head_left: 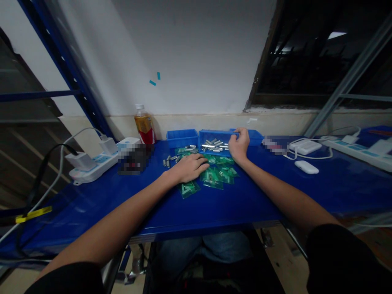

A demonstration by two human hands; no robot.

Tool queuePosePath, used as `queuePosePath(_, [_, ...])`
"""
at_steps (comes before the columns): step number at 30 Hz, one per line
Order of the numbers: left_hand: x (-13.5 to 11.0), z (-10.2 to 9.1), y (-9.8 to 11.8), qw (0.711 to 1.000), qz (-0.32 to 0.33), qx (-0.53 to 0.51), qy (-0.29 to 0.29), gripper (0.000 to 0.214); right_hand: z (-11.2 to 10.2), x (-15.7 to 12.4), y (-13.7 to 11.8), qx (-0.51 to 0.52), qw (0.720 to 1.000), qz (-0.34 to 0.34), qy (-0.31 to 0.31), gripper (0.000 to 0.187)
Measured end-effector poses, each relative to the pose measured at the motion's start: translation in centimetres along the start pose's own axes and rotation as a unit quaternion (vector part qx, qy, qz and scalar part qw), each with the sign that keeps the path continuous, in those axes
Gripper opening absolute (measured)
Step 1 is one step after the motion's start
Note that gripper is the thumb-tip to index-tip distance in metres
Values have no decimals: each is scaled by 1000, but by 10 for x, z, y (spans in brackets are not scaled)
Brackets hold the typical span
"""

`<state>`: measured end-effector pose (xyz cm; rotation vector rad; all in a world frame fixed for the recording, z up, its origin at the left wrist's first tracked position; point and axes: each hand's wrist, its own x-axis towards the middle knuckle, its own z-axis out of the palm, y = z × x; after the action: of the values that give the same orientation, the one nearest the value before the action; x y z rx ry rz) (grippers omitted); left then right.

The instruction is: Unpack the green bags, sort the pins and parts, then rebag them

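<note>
My right hand (240, 143) grips the right end of a blue plastic bin (214, 134), which is tipped so its opening faces me. Short silvery metal cylinders (215, 145) lie inside the bin. Flat over the pile, my left hand (190, 167) rests with fingers stretched toward the bin. Under and beside it spread several small green-tinted clear plastic bags (214, 176) with pieces inside. More loose metal cylinders (168, 161) are scattered on the table left of my left hand.
Blue bins (182, 138) stand along the wall on both sides of the tipped one. A drink bottle (144, 124), power strips (92, 167) with cords and a white earbud case (306, 167) sit on the blue table (196, 212).
</note>
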<state>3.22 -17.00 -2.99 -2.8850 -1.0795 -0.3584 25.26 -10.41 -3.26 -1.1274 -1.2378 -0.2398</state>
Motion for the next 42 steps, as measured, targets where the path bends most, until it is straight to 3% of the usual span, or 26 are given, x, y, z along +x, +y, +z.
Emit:
queuePosePath(11, [0, 8, 7, 998, -52, 27, -2, 57, 1, -6, 3, -17, 999, -28, -27, 20])
queuePosePath(24, [0, 9, 9, 998, -55, 26, 0, 55, 1, -7, 0, -22, 997, -60, -38, 22])
queuePosePath(34, [-2, 10, 8, 998, -41, 37, 7, 52, -11, -9, -5, -27, 991, -99, -88, 25])
queuePosePath(42, [-2, 3, 8, 999, -31, 21, 11, 48, -18, 16, 1, -52, 997, -65, -6, 22])
